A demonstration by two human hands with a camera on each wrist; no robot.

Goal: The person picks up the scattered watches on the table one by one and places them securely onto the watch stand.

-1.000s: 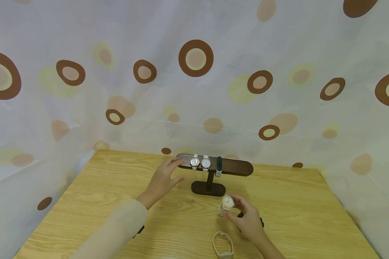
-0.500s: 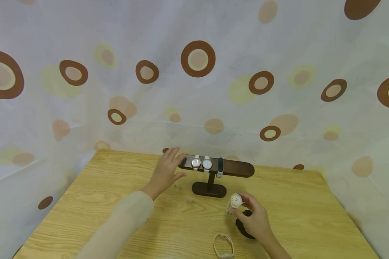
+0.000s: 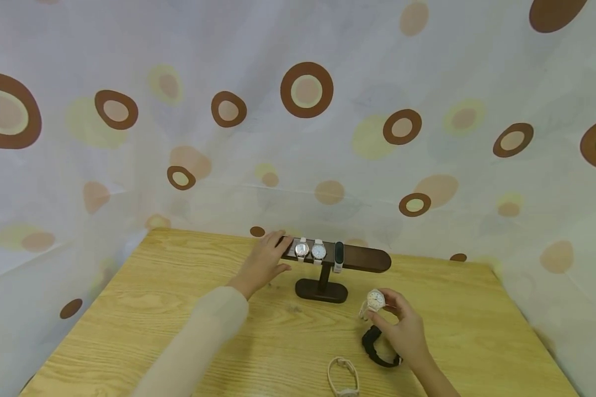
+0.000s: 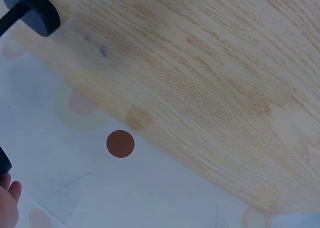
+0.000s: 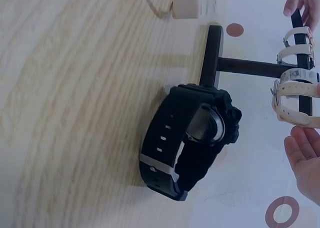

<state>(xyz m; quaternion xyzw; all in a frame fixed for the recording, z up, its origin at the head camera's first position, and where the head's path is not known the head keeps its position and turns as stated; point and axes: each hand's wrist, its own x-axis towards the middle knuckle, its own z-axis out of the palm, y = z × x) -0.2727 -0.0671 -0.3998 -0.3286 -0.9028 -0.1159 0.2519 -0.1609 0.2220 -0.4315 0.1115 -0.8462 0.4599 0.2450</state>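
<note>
My right hand pinches a white-strapped wristwatch with a round pale dial, held above the table to the right of the stand's base. In the right wrist view its looped strap hangs at the fingertips. A dark watch stand bears two white-strapped watches and a fitness band with a black face. My left hand holds the left end of the stand's bar, fingers over the top and thumb in front. Only a few of its fingers show in the left wrist view.
A chunky black watch lies on the wooden table below my right hand. Nearer the front edge lies a beige-strapped watch, partly cut off. A patterned curtain hangs behind the table.
My right hand has carried the white watch rightward and slightly away, uncovering more of the black watch. The left hand has shifted right, its fingers settling on the bar's end.
</note>
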